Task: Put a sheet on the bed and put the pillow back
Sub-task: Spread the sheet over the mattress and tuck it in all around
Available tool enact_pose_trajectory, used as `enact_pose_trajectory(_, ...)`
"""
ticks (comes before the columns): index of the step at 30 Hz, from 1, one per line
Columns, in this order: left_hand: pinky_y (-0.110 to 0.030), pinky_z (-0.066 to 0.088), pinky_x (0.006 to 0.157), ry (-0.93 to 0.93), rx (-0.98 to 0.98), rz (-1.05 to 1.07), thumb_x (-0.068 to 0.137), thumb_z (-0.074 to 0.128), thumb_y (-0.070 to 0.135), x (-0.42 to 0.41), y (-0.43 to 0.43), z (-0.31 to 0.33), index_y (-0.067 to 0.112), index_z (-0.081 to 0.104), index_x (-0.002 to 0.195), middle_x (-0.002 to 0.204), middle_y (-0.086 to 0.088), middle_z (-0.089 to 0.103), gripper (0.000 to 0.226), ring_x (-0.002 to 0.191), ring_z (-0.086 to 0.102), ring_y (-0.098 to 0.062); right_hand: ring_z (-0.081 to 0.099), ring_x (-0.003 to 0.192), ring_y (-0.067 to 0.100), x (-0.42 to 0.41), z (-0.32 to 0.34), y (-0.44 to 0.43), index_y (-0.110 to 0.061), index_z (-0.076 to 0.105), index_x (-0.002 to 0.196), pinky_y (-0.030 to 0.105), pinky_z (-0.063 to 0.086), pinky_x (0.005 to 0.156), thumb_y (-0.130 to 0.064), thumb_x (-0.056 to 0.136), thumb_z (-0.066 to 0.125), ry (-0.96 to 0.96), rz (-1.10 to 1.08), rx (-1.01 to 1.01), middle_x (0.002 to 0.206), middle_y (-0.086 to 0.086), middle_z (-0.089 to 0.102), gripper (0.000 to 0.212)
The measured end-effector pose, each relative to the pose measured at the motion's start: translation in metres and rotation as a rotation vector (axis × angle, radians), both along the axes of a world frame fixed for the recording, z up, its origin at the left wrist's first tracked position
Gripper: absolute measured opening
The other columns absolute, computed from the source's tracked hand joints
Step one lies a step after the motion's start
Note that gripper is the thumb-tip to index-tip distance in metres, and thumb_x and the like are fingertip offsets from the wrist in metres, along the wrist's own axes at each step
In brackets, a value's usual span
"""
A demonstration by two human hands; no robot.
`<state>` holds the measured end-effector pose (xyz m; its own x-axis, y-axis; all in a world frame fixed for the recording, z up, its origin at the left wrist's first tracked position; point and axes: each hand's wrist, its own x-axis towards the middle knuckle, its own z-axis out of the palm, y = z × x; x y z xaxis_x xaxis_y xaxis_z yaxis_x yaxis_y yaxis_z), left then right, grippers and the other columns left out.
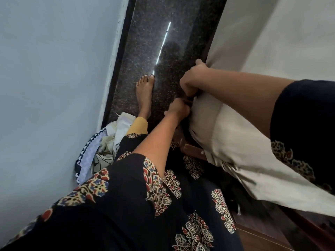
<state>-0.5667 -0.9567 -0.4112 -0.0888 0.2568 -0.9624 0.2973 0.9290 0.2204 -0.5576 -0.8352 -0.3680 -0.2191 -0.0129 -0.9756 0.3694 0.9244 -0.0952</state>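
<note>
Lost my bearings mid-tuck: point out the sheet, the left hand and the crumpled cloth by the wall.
sheet (pixel 233 142), head view, side drape.
left hand (pixel 178 108), head view, knuckles.
crumpled cloth (pixel 103 151), head view, middle folds.

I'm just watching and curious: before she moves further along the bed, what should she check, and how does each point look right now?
1. Both hands gripping the cream sheet at the mattress edge: left hand and right hand are closed on it, ok.
2. Sheet lying smooth near the hands: bunched and creased, not ok.
3. Sheet tucked under the mattress: hidden by the hands, cannot tell.
4. Footing: bare foot flat on the dark granite floor, ok.
5. Walkway behind: a heap of patterned cloth lies against the wall, not ok.
6. Pillow: out of view, cannot tell.
</note>
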Motion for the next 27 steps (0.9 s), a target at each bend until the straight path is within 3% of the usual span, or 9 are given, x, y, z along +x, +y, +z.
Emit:
enact_pose_trajectory(3, -0.043, 0.044, 0.101, -0.070, -0.005, 0.121, 0.087, 0.051, 0.004, -0.012, -0.012, 0.006, 0.011, 0.063, 0.120, 0.121, -0.013, 0.063, 0.036, 0.114, 0.057, -0.029, 0.050, 0.121, 0.030, 0.002, 0.014, 0.006, -0.009, 0.056, 0.124, 0.040, 0.039, 0.095, -0.022, 0.090, 0.055, 0.047, -0.209, -0.045, 0.131, 0.014, 0.053, 0.036)
enact_pose_trajectory(5, -0.038, 0.044, 0.100, -0.065, 0.051, 0.138, 0.090, 0.051, 0.006, -0.015, -0.018, 0.024, 0.009, 0.062, 0.121, 0.122, -0.012, 0.063, 0.032, 0.115, 0.057, -0.026, 0.058, 0.108, 0.032, 0.008, 0.025, 0.003, -0.005, 0.063, 0.112, 0.033, 0.047, 0.081, -0.017, 0.088, 0.050, 0.260, -0.477, -0.071, 0.119, 0.017, 0.062, 0.030)
enact_pose_trajectory(7, -0.030, 0.044, 0.096, -0.047, 0.129, 0.008, 0.092, 0.045, 0.008, -0.014, -0.025, 0.052, 0.011, 0.067, 0.114, 0.120, -0.008, 0.065, 0.030, 0.113, 0.057, -0.022, 0.061, 0.102, 0.027, 0.017, 0.049, -0.009, -0.010, 0.065, 0.108, 0.034, 0.051, 0.084, -0.017, 0.085, 0.047, 0.583, -0.837, -0.058, 0.112, 0.011, 0.067, 0.030)
enact_pose_trajectory(11, -0.040, 0.046, 0.090, 0.085, 0.343, -0.252, 0.092, 0.039, 0.019, -0.012, -0.049, 0.109, 0.004, 0.063, 0.107, 0.112, -0.014, 0.063, 0.033, 0.108, 0.057, -0.031, 0.056, 0.072, -0.003, 0.050, 0.129, -0.079, -0.014, 0.070, 0.094, 0.021, 0.048, 0.072, -0.010, 0.083, 0.047, 1.037, -1.757, -0.083, 0.081, -0.015, 0.063, 0.026)
enact_pose_trajectory(13, -0.044, 0.047, 0.091, 0.071, 0.367, -0.251, 0.086, 0.037, 0.026, -0.008, -0.057, 0.128, 0.007, 0.064, 0.107, 0.113, -0.010, 0.065, 0.039, 0.109, 0.058, -0.029, 0.059, 0.067, 0.004, 0.071, 0.153, -0.128, -0.021, 0.067, 0.080, 0.028, 0.050, 0.069, -0.007, 0.080, 0.046, 0.959, -2.233, 0.004, 0.069, -0.013, 0.063, 0.025)
enact_pose_trajectory(15, -0.040, 0.043, 0.098, 0.092, 0.341, -0.306, 0.087, 0.038, 0.030, -0.005, -0.058, 0.136, 0.015, 0.065, 0.113, 0.119, -0.002, 0.064, 0.040, 0.114, 0.055, -0.024, 0.057, 0.059, 0.010, 0.092, 0.161, -0.172, -0.018, 0.064, 0.074, 0.026, 0.048, 0.060, 0.002, 0.084, 0.045, 0.685, -2.625, 0.120, 0.064, -0.003, 0.064, 0.029)
enact_pose_trajectory(18, -0.034, 0.041, 0.091, 0.195, 0.353, -0.618, 0.085, 0.034, 0.035, 0.000, -0.045, 0.147, 0.025, 0.068, 0.103, 0.111, 0.004, 0.066, 0.040, 0.108, 0.055, -0.020, 0.054, 0.050, 0.014, 0.124, 0.163, -0.215, -0.007, 0.060, 0.076, 0.019, 0.041, 0.047, 0.007, 0.088, 0.041, 0.295, -3.089, 0.165, 0.062, 0.010, 0.059, 0.027)
enact_pose_trajectory(23, -0.031, 0.036, 0.073, 0.060, 0.201, -0.679, 0.091, 0.050, 0.024, 0.005, -0.014, 0.156, 0.020, 0.052, 0.046, 0.065, 0.004, 0.051, 0.045, 0.070, 0.046, -0.016, 0.059, 0.053, 0.009, 0.152, 0.144, -0.221, -0.008, 0.055, 0.078, 0.016, 0.042, 0.044, 0.004, 0.093, 0.040, 0.296, -3.284, 0.143, 0.071, 0.008, 0.060, 0.024)
enact_pose_trajectory(27, -0.018, 0.043, 0.066, -0.058, 0.065, -0.254, 0.089, 0.052, 0.010, 0.020, -0.021, 0.161, 0.010, 0.066, 0.072, 0.074, -0.004, 0.061, 0.021, 0.071, 0.054, -0.011, 0.061, 0.084, 0.020, 0.149, 0.133, -0.221, -0.009, 0.052, 0.083, 0.028, 0.046, 0.062, 0.000, 0.088, 0.051, 0.268, -3.563, -0.246, 0.083, 0.004, 0.059, 0.010)
